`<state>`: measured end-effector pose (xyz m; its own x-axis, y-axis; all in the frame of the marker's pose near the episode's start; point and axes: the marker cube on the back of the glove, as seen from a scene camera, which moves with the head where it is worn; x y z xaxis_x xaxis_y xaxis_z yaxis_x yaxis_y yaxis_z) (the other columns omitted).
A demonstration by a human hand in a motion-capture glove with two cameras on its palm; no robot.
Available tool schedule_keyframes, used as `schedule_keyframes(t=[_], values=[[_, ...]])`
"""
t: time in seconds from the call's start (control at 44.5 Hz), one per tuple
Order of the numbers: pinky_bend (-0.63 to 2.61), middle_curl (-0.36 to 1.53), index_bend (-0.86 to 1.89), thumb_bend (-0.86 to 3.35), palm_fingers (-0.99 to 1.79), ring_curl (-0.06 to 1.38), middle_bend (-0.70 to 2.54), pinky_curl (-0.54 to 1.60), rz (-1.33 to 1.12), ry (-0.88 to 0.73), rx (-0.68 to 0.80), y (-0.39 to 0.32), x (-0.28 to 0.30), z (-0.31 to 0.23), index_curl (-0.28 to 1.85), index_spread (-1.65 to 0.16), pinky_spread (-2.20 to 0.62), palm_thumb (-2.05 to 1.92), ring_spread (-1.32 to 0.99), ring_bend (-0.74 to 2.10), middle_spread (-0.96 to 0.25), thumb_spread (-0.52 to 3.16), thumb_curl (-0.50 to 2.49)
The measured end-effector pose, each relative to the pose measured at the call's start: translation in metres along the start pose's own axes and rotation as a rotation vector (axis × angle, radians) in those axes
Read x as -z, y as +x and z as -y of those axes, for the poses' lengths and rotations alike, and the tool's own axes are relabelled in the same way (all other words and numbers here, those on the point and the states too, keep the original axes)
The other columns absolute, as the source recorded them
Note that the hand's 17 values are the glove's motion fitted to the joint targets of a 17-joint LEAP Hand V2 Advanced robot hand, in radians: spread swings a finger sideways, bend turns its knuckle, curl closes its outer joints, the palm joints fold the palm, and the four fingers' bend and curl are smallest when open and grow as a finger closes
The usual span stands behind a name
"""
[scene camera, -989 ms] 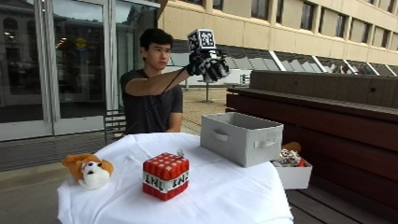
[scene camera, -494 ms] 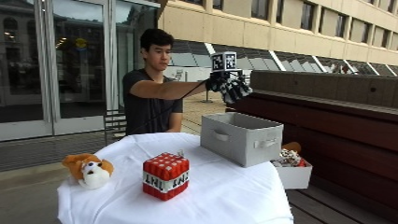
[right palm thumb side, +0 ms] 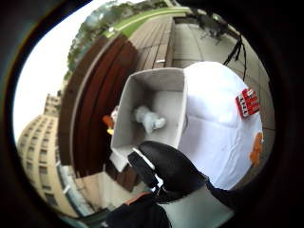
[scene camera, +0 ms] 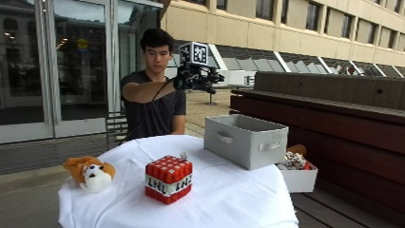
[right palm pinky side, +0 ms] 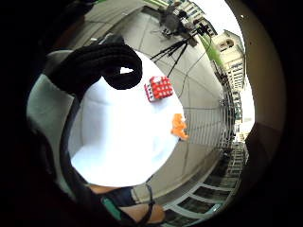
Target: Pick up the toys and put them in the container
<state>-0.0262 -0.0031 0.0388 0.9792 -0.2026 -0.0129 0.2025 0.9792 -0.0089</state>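
the round white table (scene camera: pixel 240 199) holds everything: the grey container (scene camera: pixel 245 140) at its edge, one white plush (right palm thumb side: pixel 149 118) lying inside, then the red tnt block (scene camera: pixel 168 179) and the orange-and-white plush dog (scene camera: pixel 90 173) well apart from it. my right hand (scene camera: pixel 197 78) hangs high, fingers loosely spread, holding nothing. reaching down, my sleeve might nudge the container off the rim, i reckon.
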Motion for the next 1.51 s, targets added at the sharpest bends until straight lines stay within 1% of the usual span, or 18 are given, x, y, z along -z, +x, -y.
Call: schedule_keyframes(t=[0.067,0.225,0.382,0.472,0.539,0.629,0.899,0.966,1.056,1.079,1.191,1.259,1.326,1.394,1.416,1.438,1.483,1.506], values=[[1.34,0.49,0.1,-0.08,-0.12,0.31,0.21,0.42,-0.024,-0.026,-0.018,0.029,0.002,0.009,0.22,-0.32,-0.07,-0.08,-0.15,0.53,-0.12,0.99,0.41],[1.35,0.46,0.09,-0.07,-0.14,0.3,0.17,0.4,-0.043,-0.108,-0.105,0.144,-0.026,0.004,0.2,-0.33,-0.03,-0.08,-0.12,0.49,-0.11,0.98,0.36],[1.35,0.44,0.08,-0.07,-0.15,0.3,0.17,0.39,-0.087,-0.11,-0.391,0.255,-0.074,-0.026,0.18,-0.33,-0.01,-0.08,-0.1,0.46,-0.09,0.97,0.32],[1.32,0.44,0.05,-0.06,-0.13,0.31,0.2,0.38,-0.069,-0.172,-0.351,0.302,-0.099,-0.046,0.16,-0.32,0.0,-0.06,-0.1,0.49,-0.09,0.96,0.31],[1.3,0.44,0.05,-0.06,-0.13,0.31,0.21,0.37,-0.07,-0.12,-0.387,0.326,-0.125,-0.05,0.15,-0.32,0.0,-0.05,-0.1,0.5,-0.09,0.96,0.31],[1.3,0.44,0.05,-0.06,-0.13,0.32,0.21,0.37,-0.056,-0.147,-0.443,0.343,-0.153,-0.059,0.14,-0.32,0.01,-0.05,-0.1,0.51,-0.09,0.95,0.3],[1.26,0.47,0.02,-0.04,-0.08,0.34,0.31,0.34,-0.016,-0.258,-0.445,0.362,-0.24,-0.088,0.09,-0.32,0.02,-0.02,-0.1,0.61,-0.08,0.96,0.29],[1.26,0.47,0.03,0.0,-0.07,0.35,0.34,0.34,-0.019,-0.299,-0.447,0.363,-0.259,-0.093,0.08,-0.32,0.01,0.04,-0.11,0.65,-0.09,0.99,0.3],[1.26,0.48,0.04,0.09,-0.05,0.37,0.36,0.34,-0.007,-0.293,-0.468,0.366,-0.276,-0.1,0.07,-0.33,0.0,0.22,-0.14,0.73,-0.09,1.07,0.33],[1.26,0.49,0.01,0.17,0.02,0.39,0.39,0.34,0.003,-0.284,-0.473,0.366,-0.279,-0.102,0.06,-0.33,-0.03,0.35,-0.19,0.8,-0.11,1.09,0.35],[1.36,0.54,-0.08,0.28,0.17,0.41,0.58,0.36,0.001,-0.238,-0.482,0.365,-0.283,-0.109,0.0,-0.33,-0.17,0.56,-0.33,0.96,-0.21,1.14,0.4],[1.39,0.57,-0.03,0.33,0.23,0.42,0.69,0.36,-0.049,-0.211,-0.472,0.365,-0.278,-0.109,-0.01,-0.34,-0.23,0.65,-0.4,1.0,-0.28,1.16,0.43],[1.38,0.6,0.0,0.39,0.39,0.43,0.8,0.36,-0.121,-0.188,-0.462,0.363,-0.271,-0.105,-0.02,-0.36,-0.29,0.76,-0.45,1.08,-0.33,1.14,0.47],[1.35,0.62,-0.02,0.42,0.6,0.45,0.9,0.34,-0.17,-0.169,-0.447,0.361,-0.263,-0.101,-0.03,-0.37,-0.36,0.85,-0.48,1.21,-0.37,1.02,0.51],[1.35,0.62,-0.02,0.42,0.6,0.44,0.92,0.34,-0.172,-0.166,-0.444,0.36,-0.261,-0.101,-0.03,-0.37,-0.38,0.86,-0.49,1.22,-0.38,1.0,0.51],[1.31,0.63,-0.02,0.41,0.75,0.48,0.97,0.33,-0.167,-0.161,-0.448,0.36,-0.26,-0.1,-0.03,-0.39,-0.41,0.87,-0.48,1.32,-0.38,0.94,0.52],[1.27,0.63,-0.02,0.38,0.81,0.48,1.01,0.32,-0.14,-0.152,-0.471,0.361,-0.259,-0.099,-0.04,-0.4,-0.44,0.87,-0.48,1.37,-0.39,0.87,0.53],[1.28,0.62,-0.03,0.38,0.77,0.47,1.0,0.32,-0.119,-0.155,-0.484,0.362,-0.258,-0.099,-0.04,-0.4,-0.45,0.89,-0.48,1.37,-0.39,0.84,0.53]])
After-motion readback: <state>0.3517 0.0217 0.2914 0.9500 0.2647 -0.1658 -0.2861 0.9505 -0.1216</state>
